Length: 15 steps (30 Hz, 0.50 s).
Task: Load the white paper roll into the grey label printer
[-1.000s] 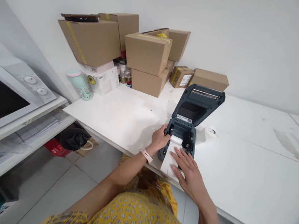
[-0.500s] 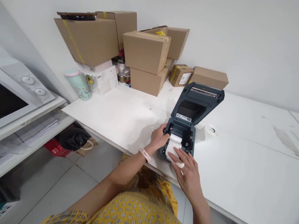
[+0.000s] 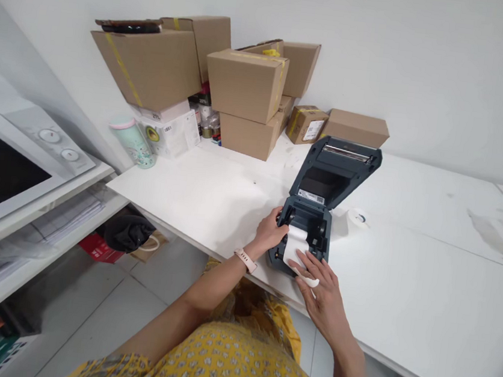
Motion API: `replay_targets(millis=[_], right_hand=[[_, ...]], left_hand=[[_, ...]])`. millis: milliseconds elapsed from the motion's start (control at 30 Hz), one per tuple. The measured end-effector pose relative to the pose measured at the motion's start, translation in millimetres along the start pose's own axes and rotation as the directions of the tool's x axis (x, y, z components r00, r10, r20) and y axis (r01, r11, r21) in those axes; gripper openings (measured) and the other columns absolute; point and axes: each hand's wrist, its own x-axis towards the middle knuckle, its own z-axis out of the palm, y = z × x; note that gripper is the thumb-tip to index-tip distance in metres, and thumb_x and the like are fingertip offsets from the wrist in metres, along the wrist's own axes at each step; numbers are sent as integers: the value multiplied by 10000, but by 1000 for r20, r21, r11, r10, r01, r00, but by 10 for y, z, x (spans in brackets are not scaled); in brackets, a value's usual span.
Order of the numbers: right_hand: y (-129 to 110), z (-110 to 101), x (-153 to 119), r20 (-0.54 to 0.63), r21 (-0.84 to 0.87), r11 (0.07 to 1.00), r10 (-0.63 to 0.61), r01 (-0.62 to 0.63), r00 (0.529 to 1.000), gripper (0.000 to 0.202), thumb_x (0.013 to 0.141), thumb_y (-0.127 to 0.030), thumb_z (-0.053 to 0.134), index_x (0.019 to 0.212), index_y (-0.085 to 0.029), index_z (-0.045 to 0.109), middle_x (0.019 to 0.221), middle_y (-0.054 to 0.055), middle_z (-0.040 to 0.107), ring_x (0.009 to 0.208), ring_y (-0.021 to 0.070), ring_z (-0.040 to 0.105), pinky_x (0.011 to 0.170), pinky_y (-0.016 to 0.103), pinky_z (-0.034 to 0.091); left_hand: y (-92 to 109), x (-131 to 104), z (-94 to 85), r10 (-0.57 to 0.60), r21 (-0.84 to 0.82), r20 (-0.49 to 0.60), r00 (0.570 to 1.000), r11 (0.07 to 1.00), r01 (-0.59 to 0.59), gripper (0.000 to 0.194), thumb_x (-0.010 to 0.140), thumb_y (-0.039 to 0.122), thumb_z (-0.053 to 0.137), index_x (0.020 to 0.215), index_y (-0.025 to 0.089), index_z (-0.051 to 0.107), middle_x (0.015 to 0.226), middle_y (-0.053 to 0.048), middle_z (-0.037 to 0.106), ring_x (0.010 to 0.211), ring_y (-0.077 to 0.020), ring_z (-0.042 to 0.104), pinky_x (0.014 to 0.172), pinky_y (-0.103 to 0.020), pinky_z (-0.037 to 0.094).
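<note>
A dark label printer (image 3: 327,245) stands near the front edge of the white table, its lid (image 3: 338,168) tilted up. White paper (image 3: 295,248) lies in its open bay and comes out over the front. My left hand (image 3: 270,232), with a pink band at the wrist, grips the printer's left side, the thumb over the rim beside the paper. My right hand (image 3: 320,284) is at the front right, its fingers over the paper, the loose end curling between them. Right of the printer stands a white roll (image 3: 357,220).
Cardboard boxes (image 3: 245,85) are stacked at the back left, and smaller ones (image 3: 306,125) stand behind the printer. A mint tumbler (image 3: 133,143) is at the table's left end. Farther left, a microwave (image 3: 19,156) sits on a shelf.
The view has shifted slightly. The paper's loose end now sticks out farther between my right hand's fingers. My left hand keeps its hold on the printer's side.
</note>
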Motion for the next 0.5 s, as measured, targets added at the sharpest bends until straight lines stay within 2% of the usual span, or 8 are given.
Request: replay_targets(millis=[133,267,500], right_hand=[[-11,-18,-3,2,13,1000,-7,7,1000,448,1043,-269,490,1483,-349,513,1524,21,565,1425,260,515,1135,511,386],[-29,-35,-23,7,41,999,9,-10,1000,398,1034,-295,509,1426,-335,570,1532,35,556,1438,277,498,1150,533,368],[-50,7,-42,13,68,997,45,-45,999,377,1023,-323,528,1395,-344,585,1535,34,554,1436,281,503,1160,554,362]], left_hand=[[-14,-2,1,16,-15,-2,1000,1000,-16,617,786,219,596,1399,272,553,1329,-44,699,1192,-276,661,1038,-394,497],[-20,-18,-3,29,-28,5,1000,999,-29,608,788,283,647,1389,280,556,1328,-49,692,1179,-288,661,1016,-400,509],[21,0,-13,42,-25,-6,999,999,-42,602,778,264,658,1373,267,565,1317,-59,697,1173,-296,665,1025,-414,506]])
